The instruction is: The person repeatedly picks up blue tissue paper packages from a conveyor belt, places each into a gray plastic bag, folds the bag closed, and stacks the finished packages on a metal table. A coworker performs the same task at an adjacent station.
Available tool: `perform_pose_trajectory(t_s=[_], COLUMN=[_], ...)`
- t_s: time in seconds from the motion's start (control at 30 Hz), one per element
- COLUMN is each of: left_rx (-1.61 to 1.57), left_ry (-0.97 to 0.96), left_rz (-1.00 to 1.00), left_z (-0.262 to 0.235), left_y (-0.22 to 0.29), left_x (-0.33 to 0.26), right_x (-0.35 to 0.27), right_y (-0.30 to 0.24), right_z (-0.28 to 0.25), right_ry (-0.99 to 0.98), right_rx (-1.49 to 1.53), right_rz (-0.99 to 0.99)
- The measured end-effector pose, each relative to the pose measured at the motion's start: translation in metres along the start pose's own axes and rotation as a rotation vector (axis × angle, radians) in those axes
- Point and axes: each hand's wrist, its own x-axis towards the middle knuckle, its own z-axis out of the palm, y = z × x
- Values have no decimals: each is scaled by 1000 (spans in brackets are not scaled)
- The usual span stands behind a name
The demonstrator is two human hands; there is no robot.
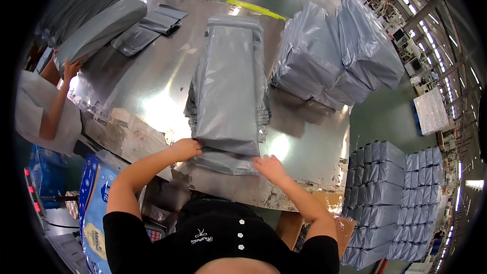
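Note:
A long grey plastic bag, filled out into a smooth flat package, lies in front of me on a pile of flat grey bags. Its loose near end spreads toward me. My left hand is closed at the left edge of that end. At the right near corner, my right hand pinches the plastic with its fingertips. Part of the fingers of both hands is turned away from view.
Filled grey packages are stacked on the metal table at right. More stand piled on the floor. At far left a co-worker's hand touches a long grey package. Folded grey bags lie nearby.

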Motion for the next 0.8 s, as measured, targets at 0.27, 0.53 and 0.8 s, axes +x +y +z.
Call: perform_pose_trajectory(t_s=[0.27, 0.53, 0.8], left_rx=[-522, -1531, -1925], left_ry=[516, 1238, 1361], left_rz=[-296, -981, -826], left_z=[-11, 87, -101], left_y=[2, -15, 34], left_x=[-31, 81, 111], right_x=[-2, 120, 139], right_y=[47, 39, 69], right_z=[40, 124, 7], right_ry=[437, 708, 597], right_rx=[573, 1053, 2017], right_rz=[360, 947, 827])
